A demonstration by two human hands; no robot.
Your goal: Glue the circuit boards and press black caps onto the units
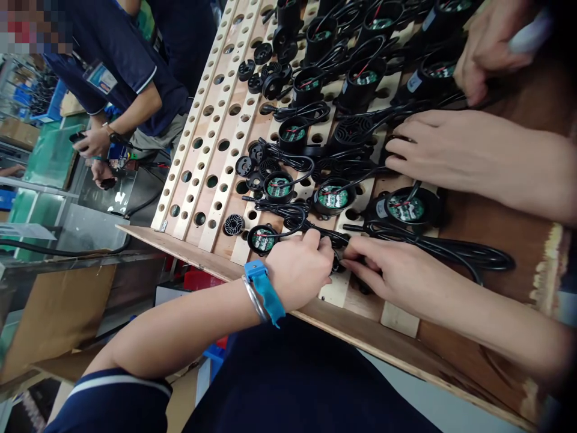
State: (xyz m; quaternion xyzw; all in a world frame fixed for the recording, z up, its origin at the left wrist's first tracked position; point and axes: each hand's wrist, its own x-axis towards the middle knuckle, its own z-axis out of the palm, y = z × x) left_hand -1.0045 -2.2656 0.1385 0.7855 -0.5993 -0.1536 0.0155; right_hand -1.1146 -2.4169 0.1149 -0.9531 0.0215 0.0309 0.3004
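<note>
My left hand (298, 269), with a blue strap on its wrist, is curled shut at the near edge of a wooden rack (211, 150) drilled with holes. My right hand (383, 264) meets it from the right, and the fingers of both pinch a small black part (339, 257) between them, mostly hidden. A black cable (451, 249) runs from there to the right. Round black housings with green circuit boards (332, 197) sit in the rack's holes just beyond my fingers.
Another person's two hands (451, 150) work on housings at the rack's upper right. Loose black vent caps (234, 224) lie on the rack. At the upper left a co-worker in a navy shirt (135, 66) handles something at a glass-topped bench (54, 156).
</note>
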